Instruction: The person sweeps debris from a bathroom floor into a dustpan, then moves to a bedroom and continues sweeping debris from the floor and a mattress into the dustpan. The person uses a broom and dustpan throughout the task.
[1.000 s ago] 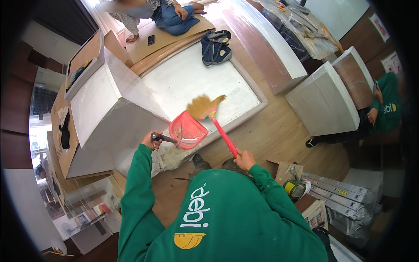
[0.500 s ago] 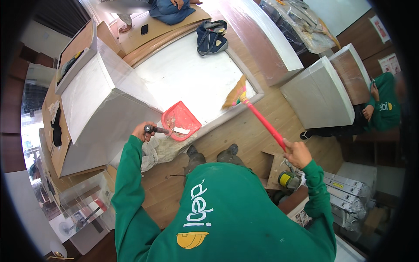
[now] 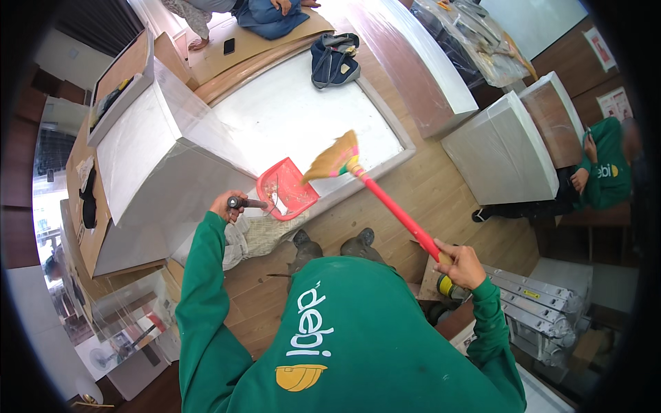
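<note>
My left hand (image 3: pixel 226 207) is closed round the dark handle of a red dustpan (image 3: pixel 297 196), which rests at the near edge of a low white platform (image 3: pixel 275 124). Bits of debris and a white scrap lie in the pan. In my right hand (image 3: pixel 460 263) is the red stick of a broom (image 3: pixel 396 204). Its straw-coloured bristles fan out over the platform, with their tip by the dustpan's right rim. Whether the bristles touch the pan, I cannot tell.
A dark blue bag (image 3: pixel 334 60) stands on the platform. Wrapped white cabinets (image 3: pixel 144 158) flank it. A crumpled sack (image 3: pixel 258 237) lies beneath the dustpan. To the right are a folded ladder (image 3: pixel 533 296) and a seated co-worker (image 3: pixel 606 165). Another person sits beyond the platform, near a phone (image 3: pixel 228 46).
The broom has swept left, its bristles moving from the platform's right side to beside the dustpan. My right hand has come slightly down and left. The white scrap in the pan has shifted.
</note>
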{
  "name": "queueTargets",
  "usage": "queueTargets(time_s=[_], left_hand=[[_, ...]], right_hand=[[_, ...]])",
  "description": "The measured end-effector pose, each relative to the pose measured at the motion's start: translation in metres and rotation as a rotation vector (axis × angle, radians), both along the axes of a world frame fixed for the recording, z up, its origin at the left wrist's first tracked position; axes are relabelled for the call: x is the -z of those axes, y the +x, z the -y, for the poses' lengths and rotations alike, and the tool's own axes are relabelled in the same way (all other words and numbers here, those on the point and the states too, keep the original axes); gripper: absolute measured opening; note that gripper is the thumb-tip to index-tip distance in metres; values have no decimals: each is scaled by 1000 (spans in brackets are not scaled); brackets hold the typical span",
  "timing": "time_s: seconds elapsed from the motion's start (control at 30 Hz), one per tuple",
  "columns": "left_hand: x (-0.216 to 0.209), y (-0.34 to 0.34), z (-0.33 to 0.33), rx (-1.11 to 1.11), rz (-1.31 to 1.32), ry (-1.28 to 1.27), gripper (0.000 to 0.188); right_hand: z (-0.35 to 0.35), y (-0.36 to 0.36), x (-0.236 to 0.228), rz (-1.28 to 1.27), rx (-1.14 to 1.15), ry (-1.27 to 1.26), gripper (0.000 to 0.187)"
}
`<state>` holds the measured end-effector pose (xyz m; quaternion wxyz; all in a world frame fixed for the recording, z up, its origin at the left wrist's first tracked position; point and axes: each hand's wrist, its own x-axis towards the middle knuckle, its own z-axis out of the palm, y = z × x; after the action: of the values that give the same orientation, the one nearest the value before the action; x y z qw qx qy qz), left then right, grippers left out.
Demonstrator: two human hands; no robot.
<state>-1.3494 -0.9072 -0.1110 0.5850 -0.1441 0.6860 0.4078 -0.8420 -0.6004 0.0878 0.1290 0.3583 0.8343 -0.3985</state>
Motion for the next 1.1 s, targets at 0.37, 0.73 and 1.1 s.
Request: queueTargets(time_s=[0.37, 0.73, 1.1], left_hand=[[7, -1, -7, -54, 34, 7, 18], [11, 8, 13, -76, 17, 29, 17], [-7, 16, 12, -98, 0, 62, 21]], right_hand=[[37, -26, 107, 170, -69, 63, 57], [6, 13, 43, 29, 64, 6, 57], [41, -31, 141, -97, 21, -96, 62]])
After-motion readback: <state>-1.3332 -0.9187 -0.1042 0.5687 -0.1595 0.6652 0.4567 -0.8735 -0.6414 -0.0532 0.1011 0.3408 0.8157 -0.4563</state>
